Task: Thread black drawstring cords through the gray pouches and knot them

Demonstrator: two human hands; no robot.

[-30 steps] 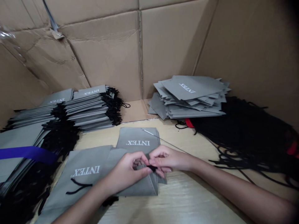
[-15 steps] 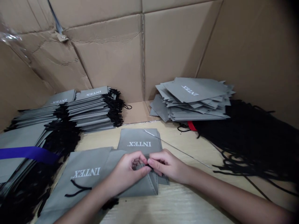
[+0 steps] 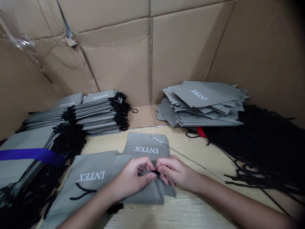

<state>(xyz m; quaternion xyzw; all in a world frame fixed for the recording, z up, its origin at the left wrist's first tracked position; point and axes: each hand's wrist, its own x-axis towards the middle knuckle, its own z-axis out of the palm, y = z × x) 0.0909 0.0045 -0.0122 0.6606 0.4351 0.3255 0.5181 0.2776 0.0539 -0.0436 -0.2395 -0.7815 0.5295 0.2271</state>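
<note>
My left hand (image 3: 132, 175) is closed on a corner of a grey fabric pouch (image 3: 145, 197), its thumb and forefinger pressed at the edge. A short bit of black cord (image 3: 155, 172) shows between the two hands. My right hand (image 3: 177, 173) pinches this cord with curled fingers, close against my left fingertips. Beyond the hands lies another grey INTEX pouch (image 3: 133, 140). A thin metal wire needle (image 3: 188, 157) rests across it and slants over the right forearm, with black cord at its near end. Under my left forearm is an INTEX pouch (image 3: 95, 165) with loose cord ends.
Neat stacks of corded pouches (image 3: 95, 114) stand at the back left. A banded bundle with a purple strap (image 3: 30, 155) lies at the left. On the right, a loose pile of pouches (image 3: 205, 95) sits beside black cords (image 3: 262, 140). Cardboard walls (image 3: 114, 60) enclose the table.
The view has shifted slightly, so everything appears a little further right. My right fingers have curled in more, and more of the black cord shows between the hands.
</note>
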